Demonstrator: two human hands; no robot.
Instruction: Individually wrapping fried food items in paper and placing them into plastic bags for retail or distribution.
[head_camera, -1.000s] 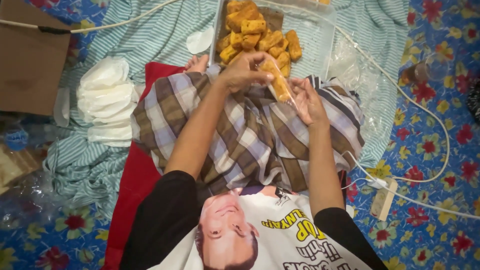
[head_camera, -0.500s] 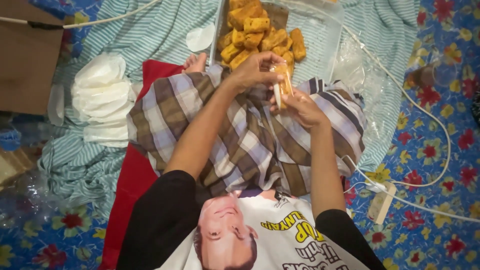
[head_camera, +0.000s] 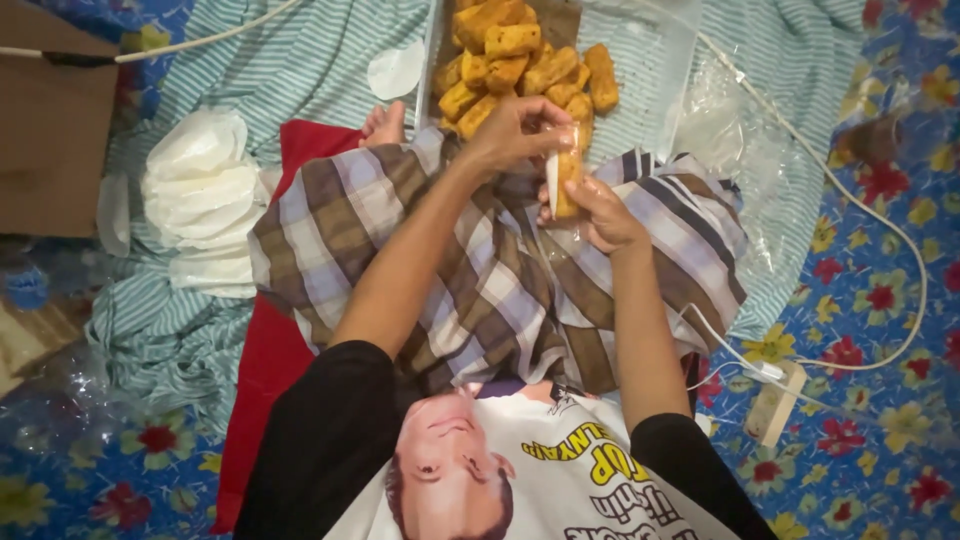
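Note:
I sit cross-legged with a brown and white checked cloth (head_camera: 460, 270) over my lap. My right hand (head_camera: 598, 215) holds a golden fried roll (head_camera: 568, 178) upright from below, inside a thin clear plastic sleeve. My left hand (head_camera: 510, 130) pinches the top of that sleeve just above the roll. Right behind my hands stands a clear tray (head_camera: 650, 60) piled with several more fried rolls (head_camera: 520, 55).
A stack of white paper liners (head_camera: 200, 195) lies to the left on a striped teal cloth (head_camera: 290, 70). A brown cardboard box (head_camera: 50, 140) sits far left. A white cable (head_camera: 880, 260) and plug (head_camera: 775, 400) run along the right, beside crumpled clear plastic bags (head_camera: 730, 130).
The roll has been turned from slanted to upright and lifted a little. My left hand has shifted to its top end, and the view has drifted slightly left.

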